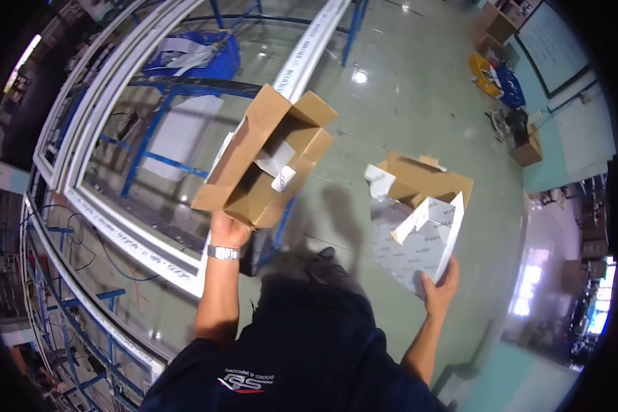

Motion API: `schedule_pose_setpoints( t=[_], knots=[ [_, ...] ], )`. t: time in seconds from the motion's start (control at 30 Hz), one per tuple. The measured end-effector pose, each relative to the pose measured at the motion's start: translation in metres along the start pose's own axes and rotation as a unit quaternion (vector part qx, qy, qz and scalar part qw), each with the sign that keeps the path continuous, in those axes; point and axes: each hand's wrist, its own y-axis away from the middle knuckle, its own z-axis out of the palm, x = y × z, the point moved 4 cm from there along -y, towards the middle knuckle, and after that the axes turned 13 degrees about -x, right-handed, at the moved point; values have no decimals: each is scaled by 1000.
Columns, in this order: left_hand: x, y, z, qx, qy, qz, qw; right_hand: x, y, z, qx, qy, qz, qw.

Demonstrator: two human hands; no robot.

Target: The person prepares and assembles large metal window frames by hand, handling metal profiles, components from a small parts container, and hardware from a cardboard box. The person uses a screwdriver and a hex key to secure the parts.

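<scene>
The green floor (419,103) fills most of the view, glossy with lamp glare. Across its left side lies a big white window frame (117,226) on blue stands (147,130), its rails running away from the person. Beyond it sits a blue bin (209,58) with white scraps in it, and far off to the right stand yellow and blue crates (493,75).

The box (264,161), brown cardboard, is held up in front of the person's left side, over the near rail of the frame. Its long axis slants away from the body and a little to the right, with the open flaps at the far, upper end. The left hand (228,230) is closed on its near bottom corner from beneath, so the whole box stands out beyond that hand. White folded inserts (276,159) show in its open side.

To the right, well apart from the box, the right hand (441,285) pinches the near lower corner of a white printed sheet (419,247), partly folded. It rises up and away from the hand. Behind it is a second brown carton (429,180); whether it is held with the sheet or lies on the floor cannot be told.

Each hand is nearer its own load, and neither touches the other's. A metal watch (223,253) sits on the left wrist.
</scene>
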Motion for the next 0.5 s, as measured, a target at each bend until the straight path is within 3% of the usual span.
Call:
schedule_pose_setpoints(
  t=[0.23, 0.33, 0.4, 0.43, 0.5],
  knots=[
    [-61, -92, 60, -15, -28, -49, 998, 9, -53, -25, 43, 54, -97, 993],
    [-79, -124, 69, 7, -47, -66, 997, 15, -67, -29, 75, 48, -111, 990],
    [-91, -144, 61, -35, -46, -65, 996, 21, -80, -37, 83, 29, -87, 992],
    [-99, -153, 72, 11, -38, -29, 999, 26, -87, -43, 93, 30, -91, 991],
    [-115, -185, 79, 2, -51, -38, 998, 34, -104, -53, 122, 20, -94, 988]
  ],
)
